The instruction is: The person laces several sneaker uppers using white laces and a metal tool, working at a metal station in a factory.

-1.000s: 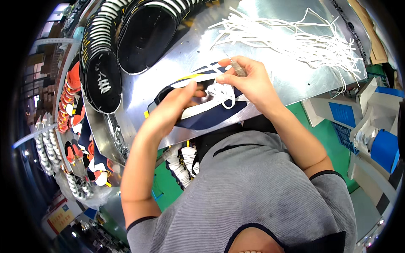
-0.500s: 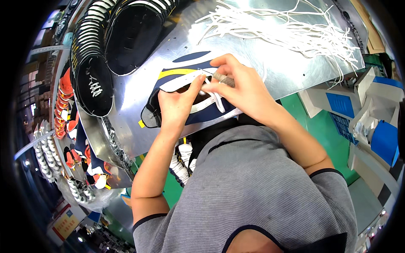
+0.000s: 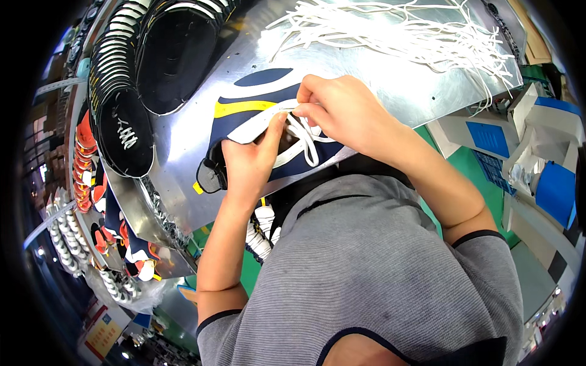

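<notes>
In the head view, the navy, white and yellow shoe upper (image 3: 247,108) lies on the metal counter (image 3: 186,192), just off the middle of your view toward 11 o'clock, with its grey-and-black heel end pointing to about 8 o'clock. Your left hand (image 3: 251,157) grasps the white lacing edge at the upper's opening, its thumb raised toward 1 o'clock and its other fingers mostly hidden. Your right hand (image 3: 342,110) comes in from 4 o'clock, curled, with thumb and forefinger at that same edge, beside your left thumb; you cannot tell from here what they pinch, if anything. A white shoelace (image 3: 309,146) hangs in a loop over the opening, just below your right fingers.

From the shoe upper, a loose heap of white laces (image 3: 390,30) lies toward 2 o'clock. Toward 10 o'clock sit two rows of nested black-and-white shoe uppers (image 3: 125,137), one holding a small bundled white lace (image 3: 127,137).
</notes>
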A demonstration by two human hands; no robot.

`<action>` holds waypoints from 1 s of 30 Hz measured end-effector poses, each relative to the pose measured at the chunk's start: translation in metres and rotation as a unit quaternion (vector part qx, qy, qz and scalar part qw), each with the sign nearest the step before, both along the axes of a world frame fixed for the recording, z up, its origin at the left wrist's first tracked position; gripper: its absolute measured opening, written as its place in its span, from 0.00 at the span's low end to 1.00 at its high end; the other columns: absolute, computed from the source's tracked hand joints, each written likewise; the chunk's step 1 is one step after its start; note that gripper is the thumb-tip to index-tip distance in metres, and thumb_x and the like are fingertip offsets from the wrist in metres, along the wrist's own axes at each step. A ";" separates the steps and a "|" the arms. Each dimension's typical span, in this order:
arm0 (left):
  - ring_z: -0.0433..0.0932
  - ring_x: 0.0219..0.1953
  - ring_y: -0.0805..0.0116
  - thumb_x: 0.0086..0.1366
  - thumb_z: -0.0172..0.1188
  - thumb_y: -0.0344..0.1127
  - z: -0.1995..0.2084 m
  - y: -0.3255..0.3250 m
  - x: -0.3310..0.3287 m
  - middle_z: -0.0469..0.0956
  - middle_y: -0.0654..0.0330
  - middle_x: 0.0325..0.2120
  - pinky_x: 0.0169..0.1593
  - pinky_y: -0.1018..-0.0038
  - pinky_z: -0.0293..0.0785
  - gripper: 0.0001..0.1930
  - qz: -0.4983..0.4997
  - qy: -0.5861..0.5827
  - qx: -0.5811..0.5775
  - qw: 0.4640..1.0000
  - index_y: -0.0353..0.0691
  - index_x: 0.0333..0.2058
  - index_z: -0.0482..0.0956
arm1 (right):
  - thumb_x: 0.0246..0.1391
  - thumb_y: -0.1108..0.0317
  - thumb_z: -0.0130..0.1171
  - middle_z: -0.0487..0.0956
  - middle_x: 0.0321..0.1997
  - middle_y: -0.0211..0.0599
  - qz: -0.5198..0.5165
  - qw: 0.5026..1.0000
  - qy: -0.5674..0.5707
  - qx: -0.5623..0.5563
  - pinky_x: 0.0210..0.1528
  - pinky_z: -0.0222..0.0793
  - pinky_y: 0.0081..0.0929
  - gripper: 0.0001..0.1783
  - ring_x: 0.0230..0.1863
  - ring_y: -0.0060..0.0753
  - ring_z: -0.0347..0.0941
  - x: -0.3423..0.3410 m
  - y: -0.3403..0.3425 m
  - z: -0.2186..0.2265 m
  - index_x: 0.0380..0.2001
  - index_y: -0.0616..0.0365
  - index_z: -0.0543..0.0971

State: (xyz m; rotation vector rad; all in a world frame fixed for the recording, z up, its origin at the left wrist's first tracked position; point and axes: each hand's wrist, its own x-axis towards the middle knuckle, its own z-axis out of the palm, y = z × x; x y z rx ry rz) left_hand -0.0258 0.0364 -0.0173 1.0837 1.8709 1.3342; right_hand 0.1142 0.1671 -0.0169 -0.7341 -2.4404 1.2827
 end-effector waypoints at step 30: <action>0.79 0.44 0.72 0.58 0.68 0.29 0.024 0.003 -0.006 0.82 0.61 0.38 0.49 0.74 0.73 0.14 0.034 -0.252 -0.151 0.955 0.32 0.42 0.81 | 0.64 0.64 0.51 0.82 0.33 0.51 -0.082 0.993 0.061 0.057 0.40 0.73 0.45 0.16 0.35 0.54 0.80 -0.025 -0.009 -0.039 0.48 0.65 0.71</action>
